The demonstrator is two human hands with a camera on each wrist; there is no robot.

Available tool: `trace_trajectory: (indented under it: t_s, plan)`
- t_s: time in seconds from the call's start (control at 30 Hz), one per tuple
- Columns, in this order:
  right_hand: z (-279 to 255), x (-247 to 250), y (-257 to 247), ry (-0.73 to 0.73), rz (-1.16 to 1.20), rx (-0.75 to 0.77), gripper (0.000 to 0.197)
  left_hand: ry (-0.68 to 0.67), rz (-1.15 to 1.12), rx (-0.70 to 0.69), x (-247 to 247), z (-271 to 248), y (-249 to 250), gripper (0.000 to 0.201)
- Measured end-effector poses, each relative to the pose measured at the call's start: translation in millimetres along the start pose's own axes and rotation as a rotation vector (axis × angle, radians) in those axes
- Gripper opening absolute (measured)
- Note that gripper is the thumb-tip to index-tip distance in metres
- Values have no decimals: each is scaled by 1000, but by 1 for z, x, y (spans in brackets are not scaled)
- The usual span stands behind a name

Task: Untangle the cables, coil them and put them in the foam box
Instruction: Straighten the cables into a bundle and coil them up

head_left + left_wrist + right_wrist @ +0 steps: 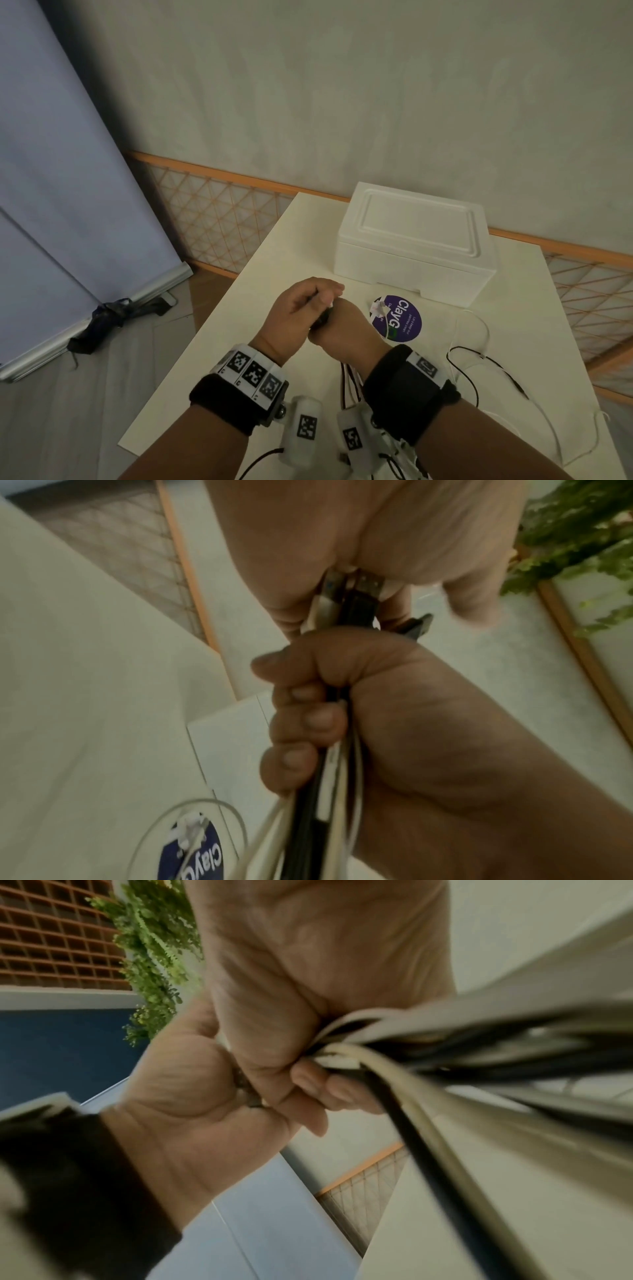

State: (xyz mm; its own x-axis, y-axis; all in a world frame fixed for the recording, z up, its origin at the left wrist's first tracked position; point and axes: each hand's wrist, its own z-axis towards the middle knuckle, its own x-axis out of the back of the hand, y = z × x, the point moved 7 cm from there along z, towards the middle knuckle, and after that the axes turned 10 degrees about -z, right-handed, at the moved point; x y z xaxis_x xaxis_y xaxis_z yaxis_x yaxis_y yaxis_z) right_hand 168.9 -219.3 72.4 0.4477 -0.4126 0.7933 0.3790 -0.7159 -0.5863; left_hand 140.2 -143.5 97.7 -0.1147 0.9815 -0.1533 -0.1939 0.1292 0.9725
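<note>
White and black cables (329, 791) bunch in the right grip's (346, 329) fist. The left grip (301, 308) pinches their plug ends (346, 599). The lidded foam box (414, 240) sits at 1 o'clock.

- One foam box (416, 246), white, with its lid on.
- One round purple sticker (397, 318) with white lettering.
- One surface (212, 370), pale.
- Two hands: a left hand (301, 311) and a right hand (346, 329).
- Two black wristbands (224, 402), one on each forearm.
- Cables (466, 370): several, black and white; bundled and overlapping, so their exact number cannot be told.
</note>
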Motion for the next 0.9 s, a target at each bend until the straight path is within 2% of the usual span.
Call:
trace_trajectory:
  t_s: [0.07,0.17,0.3,0.37,0.4,0.47,0.5,0.57,0.63,0.67,0.73,0.8,0.9]
  plan:
    - [0,-4,-10,23,-170,106,15,-20,43,29,0,2,0,15]
    - [-2,2,-15,70,-103,143,7,-9,19,59,5,3,-3,21]
    - [-7,4,-18,7,124,148,14,-51,268,-105,2,2,7,9]
    - [-8,6,-16,27,234,139,6,-147,267,-126,1,4,8,25]
    - [-8,9,-13,46,271,130,7,-192,173,-97,4,5,5,43]
    - [-7,16,-8,57,306,104,4,-189,-81,6,22,9,-3,84]
    - [-7,20,-5,66,329,85,9,-159,-162,69,31,9,-10,93]
    - [-8,24,1,101,390,40,16,-177,-196,218,36,2,-27,96]
    - [-7,24,3,134,437,16,9,-276,-65,361,20,-12,-46,91]
    - [-6,21,3,130,437,8,15,-295,6,376,11,-16,-53,86]
    - [-3,9,2,103,440,-7,35,-193,62,300,3,-16,-55,67]
    - [-1,1,4,124,424,-46,65,-76,8,262,3,-16,-53,56]
    - [3,-3,14,177,351,-114,103,-59,-125,285,-4,-21,-48,51]
